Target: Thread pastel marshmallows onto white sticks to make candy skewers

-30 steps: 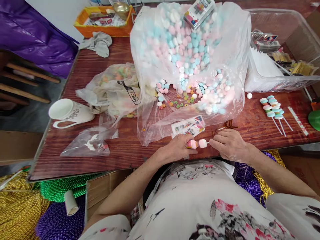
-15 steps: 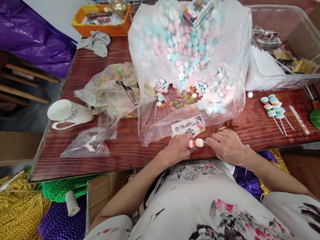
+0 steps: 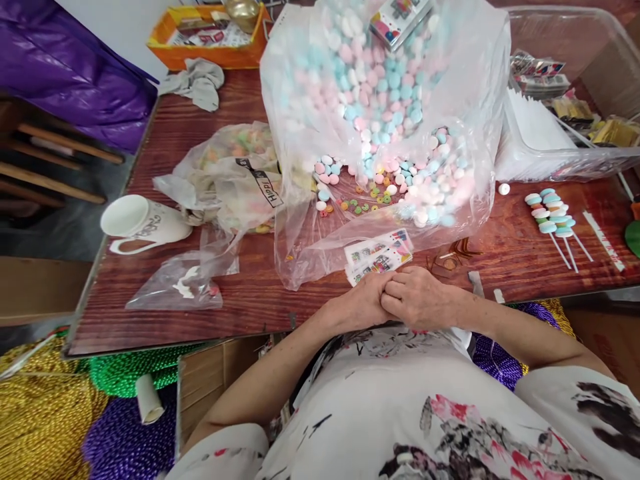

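My left hand [image 3: 361, 305] and my right hand [image 3: 417, 299] are pressed together at the table's front edge, both closed. The right fingers overlap the left ones. Between them the candy skewer seen half a second ago, pink and white pieces on a white stick, is hidden now. Just beyond the fingers lie printed cards [image 3: 377, 257]. Behind these spreads a large clear plastic bag [image 3: 320, 250] of pink, blue and white candies [image 3: 395, 83], with small ring-shaped pieces [image 3: 357, 207] near its mouth. Finished-looking candy skewers [image 3: 553, 213] lie to the right.
A white mug [image 3: 145, 223], a small clear bag [image 3: 175, 287] and a bag of coloured pieces [image 3: 225, 167] sit on the left. Brown twist ties [image 3: 463, 250] lie right of the cards. A clear plastic bin [image 3: 565, 167] and an orange tray [image 3: 205, 57] stand farther back.
My right hand has moved left against my left hand, and the candy skewer between them has gone out of sight. The view has shifted slightly.
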Available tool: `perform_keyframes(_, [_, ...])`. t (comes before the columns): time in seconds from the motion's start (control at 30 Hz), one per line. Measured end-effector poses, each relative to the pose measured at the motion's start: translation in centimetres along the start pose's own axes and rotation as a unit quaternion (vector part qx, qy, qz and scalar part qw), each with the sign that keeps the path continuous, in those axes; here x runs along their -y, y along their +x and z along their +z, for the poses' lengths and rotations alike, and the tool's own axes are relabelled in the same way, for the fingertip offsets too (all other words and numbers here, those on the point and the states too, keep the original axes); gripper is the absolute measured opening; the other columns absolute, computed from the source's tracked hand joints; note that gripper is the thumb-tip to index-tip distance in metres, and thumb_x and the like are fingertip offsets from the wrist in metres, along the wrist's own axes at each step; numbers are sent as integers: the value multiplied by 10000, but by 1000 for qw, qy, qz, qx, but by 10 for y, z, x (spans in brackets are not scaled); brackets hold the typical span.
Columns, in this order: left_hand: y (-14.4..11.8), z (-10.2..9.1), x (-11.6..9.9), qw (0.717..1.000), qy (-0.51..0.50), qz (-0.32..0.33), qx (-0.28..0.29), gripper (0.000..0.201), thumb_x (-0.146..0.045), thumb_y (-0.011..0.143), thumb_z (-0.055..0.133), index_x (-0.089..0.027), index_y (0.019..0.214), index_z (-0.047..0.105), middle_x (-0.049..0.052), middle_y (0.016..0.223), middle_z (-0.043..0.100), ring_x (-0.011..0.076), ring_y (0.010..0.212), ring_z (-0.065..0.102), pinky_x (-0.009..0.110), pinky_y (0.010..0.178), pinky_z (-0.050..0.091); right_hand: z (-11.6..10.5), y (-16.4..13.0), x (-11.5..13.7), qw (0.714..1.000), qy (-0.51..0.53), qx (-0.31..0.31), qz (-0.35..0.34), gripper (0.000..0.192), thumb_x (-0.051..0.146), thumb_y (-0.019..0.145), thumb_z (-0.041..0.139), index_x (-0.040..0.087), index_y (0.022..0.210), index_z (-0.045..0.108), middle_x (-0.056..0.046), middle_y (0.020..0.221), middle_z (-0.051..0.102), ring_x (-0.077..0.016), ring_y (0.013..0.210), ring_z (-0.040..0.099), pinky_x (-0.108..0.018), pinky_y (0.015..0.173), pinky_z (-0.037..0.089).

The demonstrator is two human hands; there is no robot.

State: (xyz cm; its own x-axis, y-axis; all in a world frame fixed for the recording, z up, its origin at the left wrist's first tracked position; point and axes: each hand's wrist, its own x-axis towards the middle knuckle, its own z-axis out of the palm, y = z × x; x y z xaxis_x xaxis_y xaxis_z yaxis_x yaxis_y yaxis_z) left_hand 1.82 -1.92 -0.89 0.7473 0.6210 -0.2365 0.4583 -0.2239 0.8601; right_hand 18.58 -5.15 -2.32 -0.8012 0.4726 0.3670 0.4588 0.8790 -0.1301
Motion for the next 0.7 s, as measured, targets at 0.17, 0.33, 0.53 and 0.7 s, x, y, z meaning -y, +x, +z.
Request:
perform_keyframes(0.17, [-20, -27, 10, 976, -204, -34, 74, 431, -400, 735, 743, -173, 1086, 639, -12, 761, 641, 125, 650, 551, 235, 563, 430, -15, -2, -13, 999, 21, -29, -2, 111, 182, 894, 494, 173, 872, 602, -31, 764, 606, -153, 693, 454, -317, 651, 268])
perform_keyframes(0.33, [-25, -20, 24, 901, -403, -161, 10, 419, -480, 730, 749, -131, 958, 711, -8, 609, 606, 61, 447, 456, 202, 427, 340, -39, -2, -26, 999, -18, -28, 34, 133, 170, 887, 506, 194, 902, 635, -27, 771, 628, -158, 720, 475, -333, 676, 283])
perform_keyframes(0.53, [-18, -4, 21, 858, -482, -164, -67, 401, -418, 635, 839, -126, 858, 680, -6, 628, 616, 63, 444, 482, 194, 418, 369, -55, -10, -31, 993, 19, -36, 109, 163, 182, 941, 474, 175, 881, 626, -40, 788, 620, -147, 710, 514, -290, 631, 339])
perform_keyframes(0.7, [-24, -8, 25, 905, -416, -83, 24, 568, -374, 636, 843, -158, 1117, 631, 4, 813, 639, 86, 639, 543, 203, 590, 428, -64, -14, -29, 995, 17, -40, 88, 169, 119, 922, 450, 171, 836, 586, -38, 745, 588, -153, 672, 498, -288, 608, 351])
